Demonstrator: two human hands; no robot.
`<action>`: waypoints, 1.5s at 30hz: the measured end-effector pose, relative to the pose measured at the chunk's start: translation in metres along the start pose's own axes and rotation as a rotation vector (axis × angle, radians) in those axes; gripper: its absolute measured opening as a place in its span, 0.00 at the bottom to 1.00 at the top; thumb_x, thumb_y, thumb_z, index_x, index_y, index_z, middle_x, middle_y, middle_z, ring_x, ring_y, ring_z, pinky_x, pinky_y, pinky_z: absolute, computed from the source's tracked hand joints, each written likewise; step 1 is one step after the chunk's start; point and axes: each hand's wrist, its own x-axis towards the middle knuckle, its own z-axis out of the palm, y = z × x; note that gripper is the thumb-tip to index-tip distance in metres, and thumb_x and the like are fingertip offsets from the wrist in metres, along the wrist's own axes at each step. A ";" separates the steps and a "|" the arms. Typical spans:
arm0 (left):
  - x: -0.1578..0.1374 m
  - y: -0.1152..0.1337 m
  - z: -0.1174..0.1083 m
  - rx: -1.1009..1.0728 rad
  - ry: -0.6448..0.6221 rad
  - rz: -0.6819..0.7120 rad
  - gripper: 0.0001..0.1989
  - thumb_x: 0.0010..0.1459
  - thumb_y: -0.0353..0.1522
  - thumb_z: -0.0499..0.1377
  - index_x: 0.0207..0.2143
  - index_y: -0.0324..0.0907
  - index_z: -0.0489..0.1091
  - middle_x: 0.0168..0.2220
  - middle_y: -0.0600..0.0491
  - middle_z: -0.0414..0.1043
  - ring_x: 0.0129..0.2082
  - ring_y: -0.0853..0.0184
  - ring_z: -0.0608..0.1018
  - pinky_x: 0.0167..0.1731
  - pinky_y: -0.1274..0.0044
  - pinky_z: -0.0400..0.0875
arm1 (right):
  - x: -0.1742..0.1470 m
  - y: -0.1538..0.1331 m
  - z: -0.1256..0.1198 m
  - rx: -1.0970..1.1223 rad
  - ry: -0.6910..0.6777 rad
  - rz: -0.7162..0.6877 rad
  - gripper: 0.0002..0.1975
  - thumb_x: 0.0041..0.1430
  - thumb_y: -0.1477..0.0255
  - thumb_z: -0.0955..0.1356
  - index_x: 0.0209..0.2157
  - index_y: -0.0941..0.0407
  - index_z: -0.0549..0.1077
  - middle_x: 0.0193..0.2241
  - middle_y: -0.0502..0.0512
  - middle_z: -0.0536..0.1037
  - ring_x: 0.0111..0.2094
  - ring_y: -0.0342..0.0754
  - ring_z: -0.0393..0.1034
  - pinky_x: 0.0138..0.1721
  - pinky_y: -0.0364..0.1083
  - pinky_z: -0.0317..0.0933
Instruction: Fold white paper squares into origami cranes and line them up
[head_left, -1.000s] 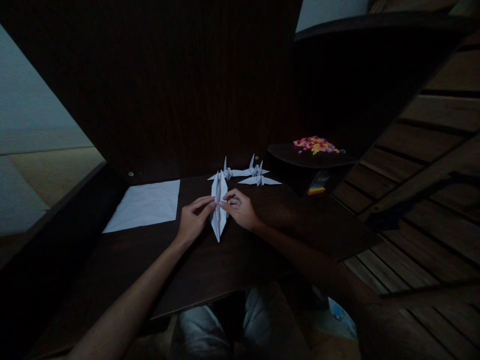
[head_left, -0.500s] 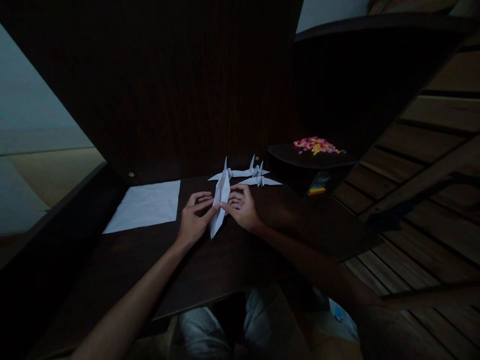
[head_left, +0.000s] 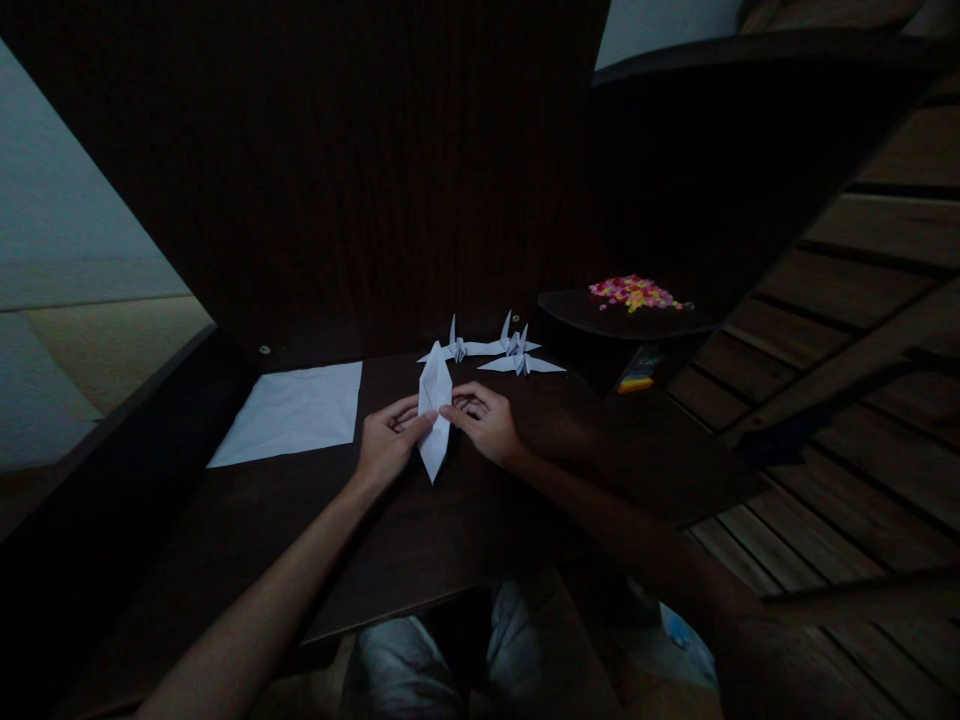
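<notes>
Under a small shelf (head_left: 574,312) on the right hangs or stands a dark packet (head_left: 636,370) with a yellow-orange band along its lower edge; any print on it is too dark and small to read.

In the middle of a dark wooden desk (head_left: 397,550), a folded white paper (head_left: 435,385), shaped like a long diamond with pointed ends, lies between a person's two bare hands. Its upper point is aimed away from the person, its lower point toward them, and both stick out beyond the fingers.

The left hand (head_left: 386,440) pinches the paper's left edge, thumb on the front face and curled fingers at the side and behind. The right hand (head_left: 486,425) grips the right edge in the same way, its thumb also on the front. The two thumb tips are close together, near the paper's middle.

Just beyond the paper, three white paper birds (head_left: 520,366) stand in a cluster, wings spread; the paper's tip partly covers the leftmost. To the left, well apart from the hands, a creased white sheet (head_left: 292,412) lies flat. Small pink, red and yellow pieces (head_left: 637,292) are heaped on the shelf.
</notes>
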 end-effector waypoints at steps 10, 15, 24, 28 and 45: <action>0.004 -0.006 -0.001 -0.069 0.093 -0.002 0.25 0.42 0.40 0.69 0.42 0.37 0.73 0.36 0.46 0.79 0.35 0.59 0.80 0.35 0.72 0.74 | -0.005 0.000 0.006 0.028 -0.193 0.146 0.18 0.41 0.61 0.75 0.31 0.57 0.72 0.25 0.49 0.73 0.25 0.41 0.69 0.27 0.42 0.68; 0.005 -0.005 -0.001 -0.115 0.122 -0.041 0.27 0.41 0.40 0.69 0.43 0.37 0.72 0.34 0.46 0.79 0.34 0.59 0.80 0.36 0.70 0.74 | -0.002 0.001 0.006 0.088 -0.146 0.201 0.15 0.45 0.62 0.73 0.31 0.57 0.71 0.24 0.48 0.74 0.25 0.41 0.70 0.27 0.42 0.68; 0.005 -0.005 -0.001 -0.226 0.162 -0.098 0.26 0.40 0.37 0.70 0.42 0.37 0.72 0.32 0.48 0.79 0.31 0.62 0.80 0.34 0.72 0.74 | -0.001 0.002 0.006 0.135 -0.136 0.237 0.20 0.43 0.62 0.74 0.33 0.57 0.67 0.22 0.46 0.72 0.22 0.41 0.69 0.22 0.43 0.70; 0.005 0.000 0.001 -0.291 0.191 -0.102 0.25 0.39 0.36 0.70 0.41 0.37 0.70 0.31 0.49 0.79 0.30 0.63 0.80 0.32 0.74 0.73 | 0.000 0.005 0.006 0.100 -0.148 0.283 0.19 0.43 0.60 0.74 0.32 0.57 0.68 0.26 0.48 0.72 0.27 0.43 0.70 0.20 0.40 0.68; 0.009 -0.009 -0.008 0.049 0.168 0.077 0.09 0.49 0.33 0.62 0.35 0.40 0.72 0.28 0.55 0.72 0.24 0.72 0.72 0.21 0.83 0.63 | -0.001 0.004 0.005 0.083 -0.166 0.253 0.18 0.46 0.61 0.73 0.30 0.56 0.64 0.22 0.45 0.70 0.21 0.40 0.67 0.21 0.39 0.62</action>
